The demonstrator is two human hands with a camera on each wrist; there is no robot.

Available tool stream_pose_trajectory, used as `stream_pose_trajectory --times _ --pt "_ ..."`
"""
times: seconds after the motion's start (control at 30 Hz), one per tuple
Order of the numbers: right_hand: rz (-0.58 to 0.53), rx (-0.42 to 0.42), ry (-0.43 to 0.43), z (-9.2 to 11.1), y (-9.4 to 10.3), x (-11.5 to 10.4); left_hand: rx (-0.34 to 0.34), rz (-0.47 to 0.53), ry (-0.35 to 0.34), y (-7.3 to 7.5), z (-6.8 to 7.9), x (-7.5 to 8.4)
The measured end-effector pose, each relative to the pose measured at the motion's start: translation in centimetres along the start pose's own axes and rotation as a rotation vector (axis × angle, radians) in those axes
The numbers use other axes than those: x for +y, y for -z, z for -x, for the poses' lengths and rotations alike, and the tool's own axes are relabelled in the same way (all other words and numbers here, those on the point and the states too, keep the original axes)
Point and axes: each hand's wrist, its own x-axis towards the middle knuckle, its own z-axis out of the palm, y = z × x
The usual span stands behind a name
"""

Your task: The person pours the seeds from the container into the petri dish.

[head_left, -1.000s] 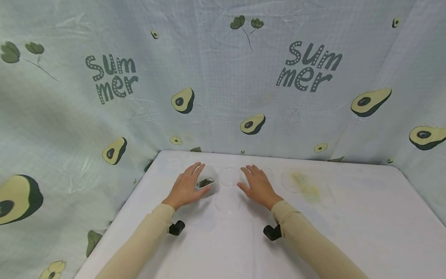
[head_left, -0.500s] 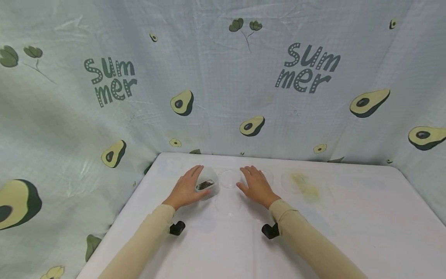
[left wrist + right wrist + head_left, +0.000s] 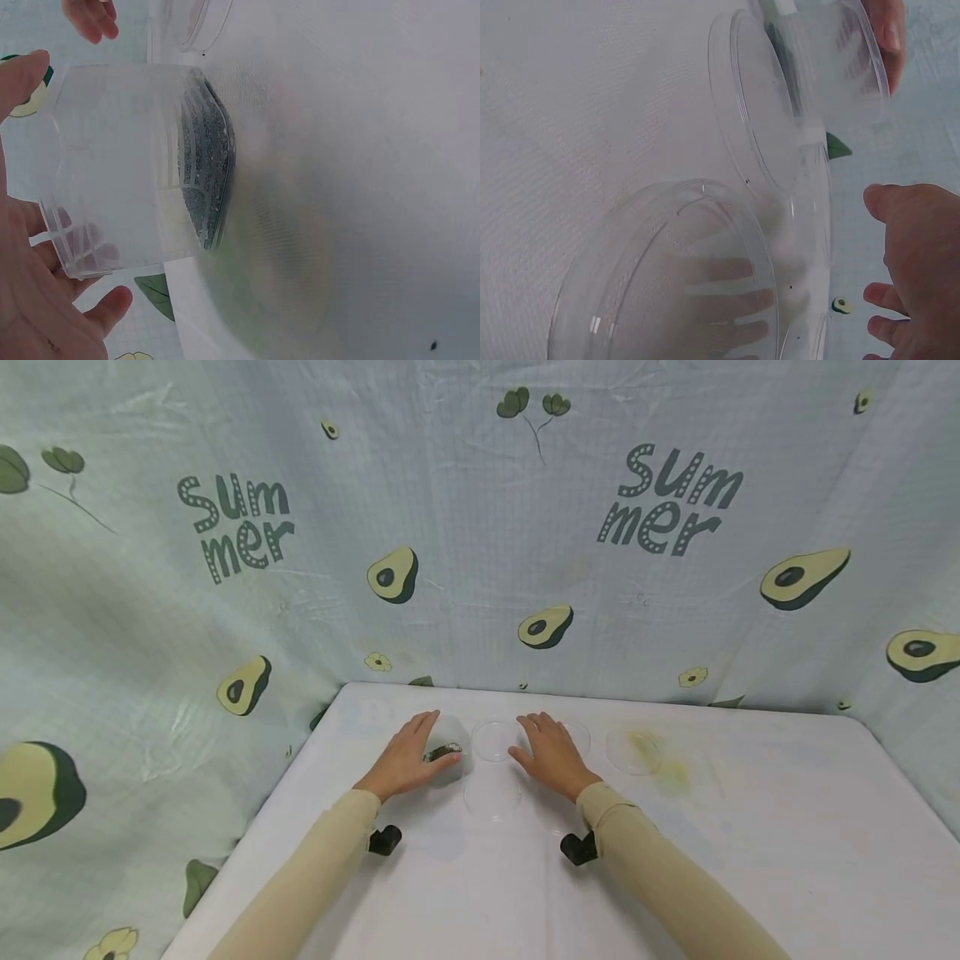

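A clear plastic tub (image 3: 112, 165) with a layer of small dark grains (image 3: 201, 161) in its bottom is gripped by my left hand (image 3: 405, 757), thumb on one side and fingers on the other. It is tilted and close over the table, casting a shadow there. To the right, my right hand (image 3: 553, 753) hovers over the clear round dishes, its fingers spread and slightly bent, holding nothing. One shallow dish (image 3: 493, 741) lies between the hands, and another dish (image 3: 492, 797) sits nearer to me. Below the right hand, a large dish (image 3: 585, 285) reflects its fingers.
The white table (image 3: 480, 893) carries another clear dish (image 3: 633, 753) right of my right hand, beside a yellow-green stain (image 3: 667, 760). Printed cloth with avocados (image 3: 545, 627) hangs behind the table and along its left. Black wrist cameras (image 3: 386, 840) hang under both sleeves.
The tub's tilt in my left hand has shifted slightly; the patch of dark grains looks narrower, with the thumb closer to it. My right hand has barely moved.
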Motion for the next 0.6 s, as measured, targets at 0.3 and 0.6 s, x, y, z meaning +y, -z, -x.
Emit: stream_pose_trajectory --times 0.3,0.6 --pt "0.017 0.004 -0.002 -0.6 -0.3 0.1 -0.006 0.009 -0.01 -0.4 -0.4 -0.2" --pt "0.017 -0.009 0.003 -1.2 -0.3 -0.1 0.056 -0.035 -0.05 -1.1 -0.7 -0.1"
